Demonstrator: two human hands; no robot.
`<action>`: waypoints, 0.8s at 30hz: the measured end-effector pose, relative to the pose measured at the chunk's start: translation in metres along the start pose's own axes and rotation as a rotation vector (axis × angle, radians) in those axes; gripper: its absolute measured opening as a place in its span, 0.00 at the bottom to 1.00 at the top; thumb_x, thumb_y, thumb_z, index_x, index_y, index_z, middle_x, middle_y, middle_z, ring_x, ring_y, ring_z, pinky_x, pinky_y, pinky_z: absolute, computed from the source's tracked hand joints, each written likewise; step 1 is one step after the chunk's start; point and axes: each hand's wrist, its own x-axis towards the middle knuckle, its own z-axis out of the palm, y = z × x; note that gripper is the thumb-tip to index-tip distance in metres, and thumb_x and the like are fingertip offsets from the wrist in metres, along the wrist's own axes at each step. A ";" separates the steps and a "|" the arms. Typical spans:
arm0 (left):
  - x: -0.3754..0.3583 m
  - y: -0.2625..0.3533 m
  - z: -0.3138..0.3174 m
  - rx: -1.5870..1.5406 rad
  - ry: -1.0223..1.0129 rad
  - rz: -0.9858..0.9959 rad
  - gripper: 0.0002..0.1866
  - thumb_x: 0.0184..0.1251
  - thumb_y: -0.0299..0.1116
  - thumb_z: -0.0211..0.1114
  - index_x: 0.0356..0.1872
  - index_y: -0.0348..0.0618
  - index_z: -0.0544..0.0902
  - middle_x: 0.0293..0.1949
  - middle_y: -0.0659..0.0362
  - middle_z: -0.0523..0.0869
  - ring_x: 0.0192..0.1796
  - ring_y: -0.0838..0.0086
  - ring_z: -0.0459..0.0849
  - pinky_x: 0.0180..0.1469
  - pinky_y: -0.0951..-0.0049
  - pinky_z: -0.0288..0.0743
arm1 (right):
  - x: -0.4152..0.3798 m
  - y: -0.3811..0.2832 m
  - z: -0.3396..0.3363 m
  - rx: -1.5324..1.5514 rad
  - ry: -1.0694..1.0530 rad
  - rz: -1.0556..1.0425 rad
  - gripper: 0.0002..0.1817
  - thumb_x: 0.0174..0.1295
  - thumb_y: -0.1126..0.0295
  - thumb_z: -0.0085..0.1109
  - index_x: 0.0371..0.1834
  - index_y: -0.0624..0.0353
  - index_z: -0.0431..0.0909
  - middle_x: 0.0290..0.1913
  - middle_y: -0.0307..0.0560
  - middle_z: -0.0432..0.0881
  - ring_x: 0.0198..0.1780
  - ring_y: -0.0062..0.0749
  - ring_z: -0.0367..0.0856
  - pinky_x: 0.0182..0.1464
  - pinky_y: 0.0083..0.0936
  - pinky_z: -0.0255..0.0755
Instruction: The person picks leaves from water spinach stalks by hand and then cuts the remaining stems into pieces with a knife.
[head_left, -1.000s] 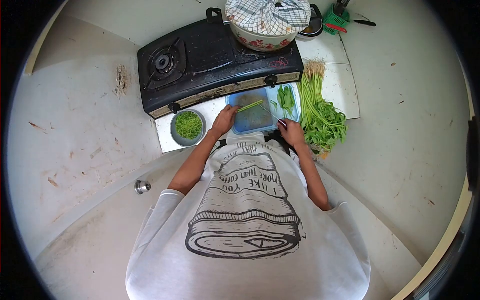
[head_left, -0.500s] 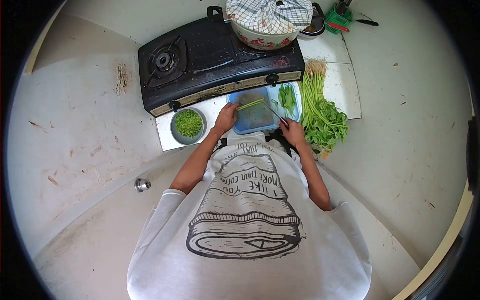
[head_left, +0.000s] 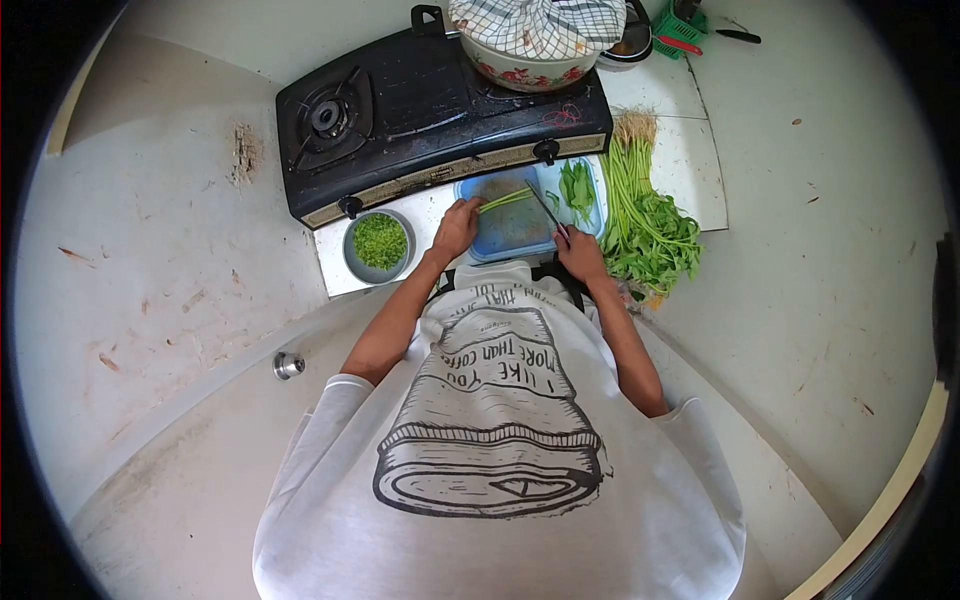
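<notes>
My left hand (head_left: 458,226) is closed around the near end of some thin green stems (head_left: 506,200), which point to the right over a blue tray (head_left: 486,250). In my right hand (head_left: 580,253) is a knife (head_left: 546,208), its blade slanting up and left so that the tip overlaps the far end of the stems. Cut green leaves (head_left: 577,190) lie in the right part of the tray. Just right of it rests a large bunch of leafy greens (head_left: 650,228) with roots at the far end. A grey bowl (head_left: 350,262) of chopped greens (head_left: 380,241) stands left of my left hand.
A black two-burner stove (head_left: 420,110) runs behind the tray. On its right side sits a flowered pot (head_left: 530,72) covered with a checked cloth (head_left: 540,25). A green basket (head_left: 672,38) with a red-handled utensil (head_left: 681,46) and a black-handled one (head_left: 738,36) are at the back right.
The knife's tip has moved up, its blade now steeper across the stem ends. My right hand has shifted slightly upward, while the left keeps its hold on the stems.
</notes>
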 end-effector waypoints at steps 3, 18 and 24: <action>0.000 -0.001 -0.001 -0.005 -0.009 0.020 0.12 0.75 0.24 0.59 0.55 0.43 0.83 0.38 0.41 0.83 0.45 0.41 0.83 0.51 0.46 0.78 | 0.000 0.002 0.000 0.012 -0.010 -0.017 0.21 0.75 0.54 0.57 0.43 0.67 0.82 0.36 0.71 0.87 0.41 0.71 0.87 0.48 0.60 0.81; -0.005 0.003 0.004 0.148 -0.071 0.023 0.13 0.77 0.27 0.58 0.59 0.45 0.78 0.44 0.38 0.82 0.44 0.35 0.85 0.45 0.41 0.81 | 0.005 0.002 0.005 -0.161 -0.157 -0.034 0.24 0.76 0.53 0.52 0.47 0.68 0.83 0.38 0.73 0.87 0.42 0.70 0.88 0.50 0.58 0.82; -0.006 0.006 0.005 0.168 -0.078 -0.003 0.13 0.77 0.27 0.57 0.59 0.45 0.78 0.44 0.38 0.81 0.44 0.36 0.84 0.46 0.42 0.81 | 0.003 -0.003 -0.003 -0.188 -0.073 -0.061 0.23 0.76 0.52 0.52 0.44 0.66 0.82 0.34 0.70 0.87 0.37 0.69 0.88 0.45 0.58 0.83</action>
